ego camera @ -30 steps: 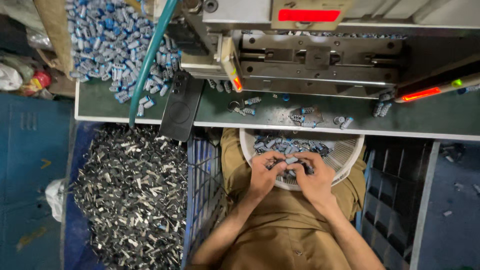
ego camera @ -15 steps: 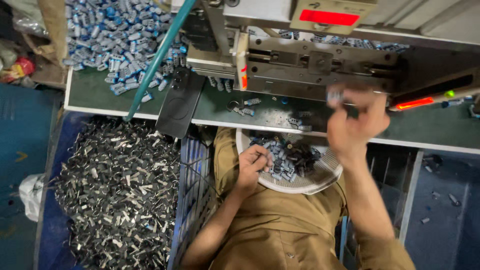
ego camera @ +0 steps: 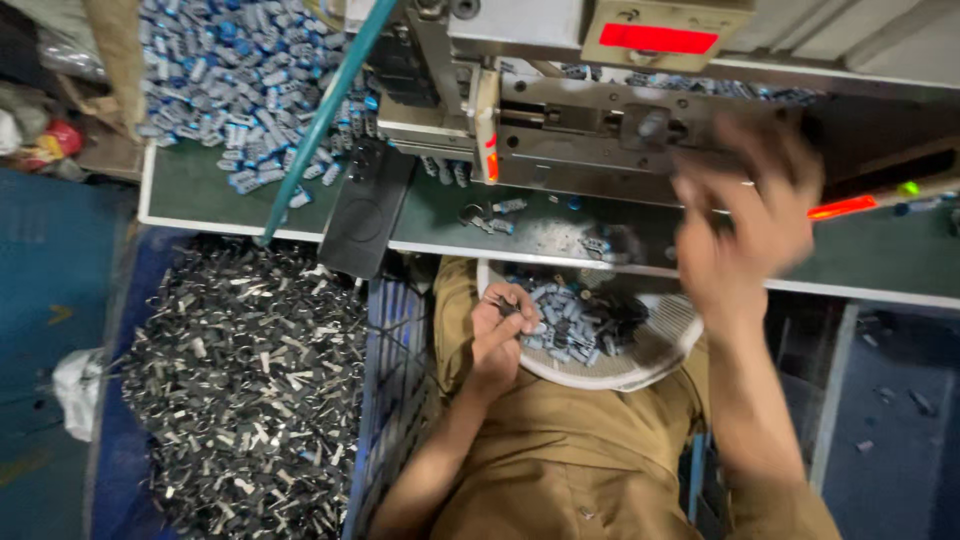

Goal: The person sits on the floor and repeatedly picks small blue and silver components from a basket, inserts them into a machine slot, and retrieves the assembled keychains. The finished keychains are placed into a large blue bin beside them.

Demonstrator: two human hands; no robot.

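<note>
Left hand (ego camera: 503, 330) curled at the rim of a white basket (ego camera: 655, 352) of small blue-grey parts (ego camera: 570, 322) on the lap, right hand (ego camera: 745, 225) raised and blurred before the metal machine (ego camera: 590, 125) on the green desk (ego camera: 250, 205), dark metal pieces heaped (ego camera: 245, 385) at left.

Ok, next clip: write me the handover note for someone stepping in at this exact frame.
Left hand: at the rim of the round white perforated basket on the lap, pinching a small dark part; grip detail unclear.
Right hand: raised and blurred in front of the grey metal machine; contents cannot be told.
Small blue-grey parts lie in the basket, and more are heaped on the green bench.
Dark metal pieces fill the bin at left.
Done and left: basket parts remain.
</note>
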